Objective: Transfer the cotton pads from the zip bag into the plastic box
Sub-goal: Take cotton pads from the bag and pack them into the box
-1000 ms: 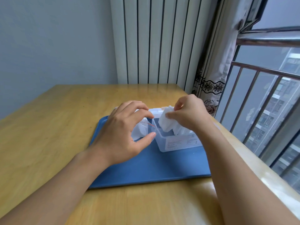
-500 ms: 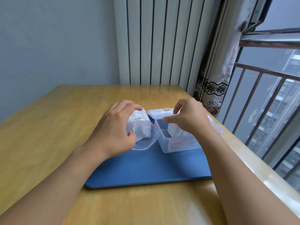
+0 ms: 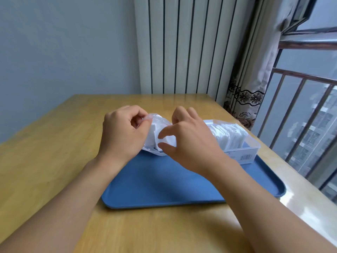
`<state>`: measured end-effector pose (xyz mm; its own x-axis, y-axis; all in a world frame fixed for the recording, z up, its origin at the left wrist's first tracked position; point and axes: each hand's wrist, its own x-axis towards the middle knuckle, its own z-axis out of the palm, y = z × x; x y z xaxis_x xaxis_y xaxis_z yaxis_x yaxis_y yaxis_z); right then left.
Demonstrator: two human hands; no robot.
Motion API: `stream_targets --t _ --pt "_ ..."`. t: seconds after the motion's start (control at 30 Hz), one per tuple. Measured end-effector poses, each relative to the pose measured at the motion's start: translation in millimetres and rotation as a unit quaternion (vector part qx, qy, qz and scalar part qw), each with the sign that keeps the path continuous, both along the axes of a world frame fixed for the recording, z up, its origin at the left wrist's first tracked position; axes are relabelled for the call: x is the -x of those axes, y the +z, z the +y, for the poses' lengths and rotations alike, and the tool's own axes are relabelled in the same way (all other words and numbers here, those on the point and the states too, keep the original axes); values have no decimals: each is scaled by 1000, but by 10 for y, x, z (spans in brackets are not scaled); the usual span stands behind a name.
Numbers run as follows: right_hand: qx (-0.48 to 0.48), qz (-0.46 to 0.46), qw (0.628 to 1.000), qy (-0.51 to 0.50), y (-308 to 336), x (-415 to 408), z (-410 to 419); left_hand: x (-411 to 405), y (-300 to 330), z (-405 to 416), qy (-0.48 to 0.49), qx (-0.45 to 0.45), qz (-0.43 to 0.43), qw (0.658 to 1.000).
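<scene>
A clear zip bag (image 3: 158,123) with a red zip line lies on the blue tray (image 3: 164,187), still holding white cotton pads (image 3: 152,137). My left hand (image 3: 120,136) pinches the bag's top edge between thumb and fingers. My right hand (image 3: 189,141) is at the bag's mouth, fingers curled around the pads there. To the right stands the clear plastic box (image 3: 253,145), open, with a row of white cotton pads (image 3: 228,134) standing in it.
The tray sits on a wooden table (image 3: 45,161) whose right edge runs along a window with metal bars (image 3: 300,115). A radiator (image 3: 182,44) and a curtain (image 3: 246,99) stand behind the table.
My right hand left the box, where it set pads down, and moved left to the bag's mouth. My left hand shifted from the bag's side up to its top edge.
</scene>
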<state>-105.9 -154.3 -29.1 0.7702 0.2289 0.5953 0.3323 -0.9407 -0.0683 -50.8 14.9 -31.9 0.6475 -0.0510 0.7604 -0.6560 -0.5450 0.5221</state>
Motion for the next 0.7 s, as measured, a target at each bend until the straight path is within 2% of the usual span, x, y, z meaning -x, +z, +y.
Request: stream_targets --t 0.07,0.13,0.2,0.33,0.4,0.53,0.7 --pt "38 -14 997 -58 -43 -26 8 14 -6 -9 -6 6 -6 1000" --pt "60 19 994 -88 -59 -32 -1 22 -27 -29 -16 2 -9 1000" --pt "53 41 993 -97 -58 -35 1 31 -30 -43 -27 -4 -12 1000" --pt "12 4 996 -92 -56 -76 29 45 -7 -52 -34 10 -2 999" --pt "19 14 996 -85 -76 -91 48 37 -5 -43 -24 -16 42 999" --pt "-4 26 996 -79 -101 -162 46 -14 -76 -10 10 -124 152 981" --pt "-18 26 997 -70 -90 -218 58 -43 -91 -7 11 -98 165 981"
